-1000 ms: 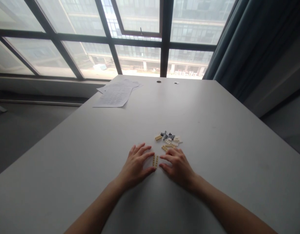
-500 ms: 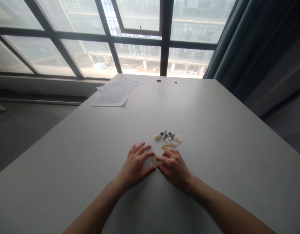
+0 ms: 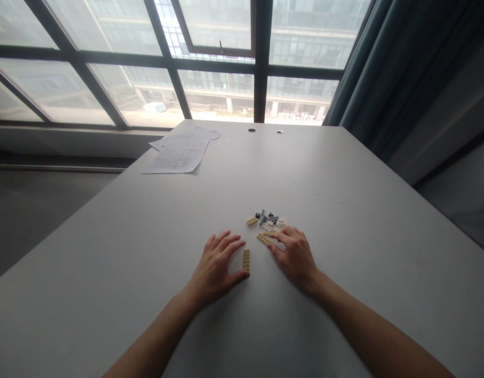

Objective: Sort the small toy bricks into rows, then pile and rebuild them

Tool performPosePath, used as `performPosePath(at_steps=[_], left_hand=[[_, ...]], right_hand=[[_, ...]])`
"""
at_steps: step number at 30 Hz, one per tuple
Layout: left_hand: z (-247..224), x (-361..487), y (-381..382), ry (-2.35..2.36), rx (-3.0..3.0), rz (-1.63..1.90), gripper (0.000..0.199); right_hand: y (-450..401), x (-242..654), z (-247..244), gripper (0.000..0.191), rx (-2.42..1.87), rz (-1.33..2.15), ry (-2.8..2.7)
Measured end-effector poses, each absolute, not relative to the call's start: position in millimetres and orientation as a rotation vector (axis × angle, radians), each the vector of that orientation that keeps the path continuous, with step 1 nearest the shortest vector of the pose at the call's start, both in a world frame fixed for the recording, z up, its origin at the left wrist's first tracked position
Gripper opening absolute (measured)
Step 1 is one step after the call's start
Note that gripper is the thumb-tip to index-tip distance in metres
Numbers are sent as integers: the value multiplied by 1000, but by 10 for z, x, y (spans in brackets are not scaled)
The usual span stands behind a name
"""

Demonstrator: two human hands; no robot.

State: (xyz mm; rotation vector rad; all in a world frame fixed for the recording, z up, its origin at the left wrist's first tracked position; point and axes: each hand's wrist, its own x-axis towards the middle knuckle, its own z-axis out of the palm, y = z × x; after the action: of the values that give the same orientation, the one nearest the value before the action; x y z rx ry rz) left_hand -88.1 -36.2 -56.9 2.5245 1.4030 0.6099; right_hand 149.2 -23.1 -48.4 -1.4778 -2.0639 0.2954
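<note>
A tan studded building brick [image 3: 246, 260] stands lengthwise on the table beside my left hand [image 3: 219, 262]. The left fingers are spread, with the thumb at the brick's near end and the index fingertip just past its far end. Further right, my right hand [image 3: 295, 254] reaches to the loose pieces, its thumb and index finger apart at the edge of another tan studded piece [image 3: 263, 239]. Whether those fingertips press on it I cannot tell. Behind lie a short tan brick [image 3: 252, 221], grey pieces [image 3: 271, 218] and white pieces [image 3: 268, 227], partly covered by the right hand.
Both forearms rest over a wide white table [image 3: 147, 252]. Printed paper sheets [image 3: 177, 155] lie at its far left. Two round cable holes are near the back edge, one of them a dark hole [image 3: 252, 130]. Beyond stand windows and a dark blue curtain [image 3: 368, 89].
My right hand has left the tan brick and moved up and right to the loose pieces. The left hand stays beside the brick. The view has shifted slightly.
</note>
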Motion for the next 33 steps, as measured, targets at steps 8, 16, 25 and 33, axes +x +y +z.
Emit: performPosePath(at_steps=[8, 16, 25, 33], left_hand=[[-562, -868, -368, 1395, 2565, 652, 56], [-514, -855, -384, 1379, 2599, 755, 43], [-455, -684, -528, 1166, 2710, 1276, 29], [-436, -647, -618, 885, 2659, 1269, 23]], right_hand=[[-221, 1501, -469, 19, -1525, 242, -2121], [-265, 1415, -503, 9, -1522, 191, -2157], [-530, 1413, -246, 10, -1225, 639, -2027], [-692, 1386, -247, 21, -1200, 875, -1930]])
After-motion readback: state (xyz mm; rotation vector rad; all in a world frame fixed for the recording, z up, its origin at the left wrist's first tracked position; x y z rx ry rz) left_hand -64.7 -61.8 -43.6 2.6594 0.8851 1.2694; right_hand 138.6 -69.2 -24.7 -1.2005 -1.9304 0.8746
